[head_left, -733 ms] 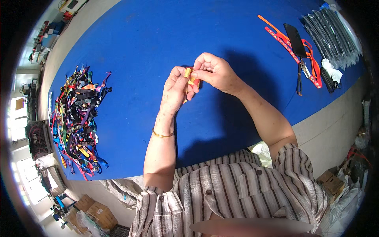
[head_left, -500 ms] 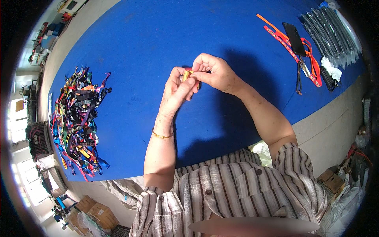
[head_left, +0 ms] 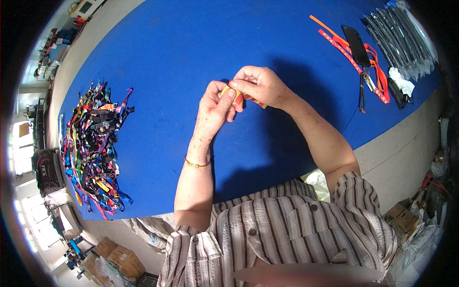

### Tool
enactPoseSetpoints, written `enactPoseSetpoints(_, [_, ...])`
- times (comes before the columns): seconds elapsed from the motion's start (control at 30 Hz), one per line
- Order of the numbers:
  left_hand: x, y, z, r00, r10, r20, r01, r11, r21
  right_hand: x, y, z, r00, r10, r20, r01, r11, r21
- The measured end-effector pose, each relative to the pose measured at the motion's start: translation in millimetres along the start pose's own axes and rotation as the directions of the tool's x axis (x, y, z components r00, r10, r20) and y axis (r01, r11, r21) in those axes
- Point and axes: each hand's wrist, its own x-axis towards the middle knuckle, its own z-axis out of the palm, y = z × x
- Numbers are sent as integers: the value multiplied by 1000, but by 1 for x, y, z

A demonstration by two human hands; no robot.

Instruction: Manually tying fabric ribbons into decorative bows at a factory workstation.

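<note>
Over the blue table point(head_left: 191, 43), my left hand point(head_left: 215, 112) and my right hand point(head_left: 260, 86) meet around one short red and yellow patterned strap point(head_left: 239, 97). My left fingers pinch its yellow end from below. My right thumb and fingers grip it from above, and its red tail pokes out under that hand. A gold bangle point(head_left: 197, 164) circles my left wrist.
A heap of many-coloured straps point(head_left: 95, 148) lies at the table's left. At the far right lie orange and red lanyards point(head_left: 351, 52), a black phone point(head_left: 355, 39), keys point(head_left: 367, 81) and a stack of clear dark packets point(head_left: 401, 36). Cardboard boxes point(head_left: 119, 260) sit on the floor.
My hands have turned the strap a little between the fingers, so more of its red patterned side shows under my right hand. Both hands stay in the same spot.
</note>
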Motion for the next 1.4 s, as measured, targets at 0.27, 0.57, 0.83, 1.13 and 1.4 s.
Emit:
enactPoseSetpoints(0.27, [1, 4, -1, 990, -34, -141, 24, 997, -72, 2, 7, 3, 987, -150, -55, 148, 988, -46])
enactPoseSetpoints(0.57, [2, 8, -5, 991, -60, -123, 37, 984, -176, 0, 5, -1, 991, -86, 104, 81, 996, 48])
enactPoseSetpoints(0.83, [-1, 11, -16, 991, -125, -50, 120, 988, -95, -2, -6, -6, 980, 37, 194, -39, 999, 6])
enactPoseSetpoints(1.13, [-1, 6, -11, 998, -59, -32, 57, 996, -62, 1, -3, -12, 974, 47, 223, -34, 997, -62])
enactPoseSetpoints(1.4, [1, 4, -13, 991, -120, -54, 111, 984, -143, 5, 7, -11, 993, -45, 105, 54, 995, -79])
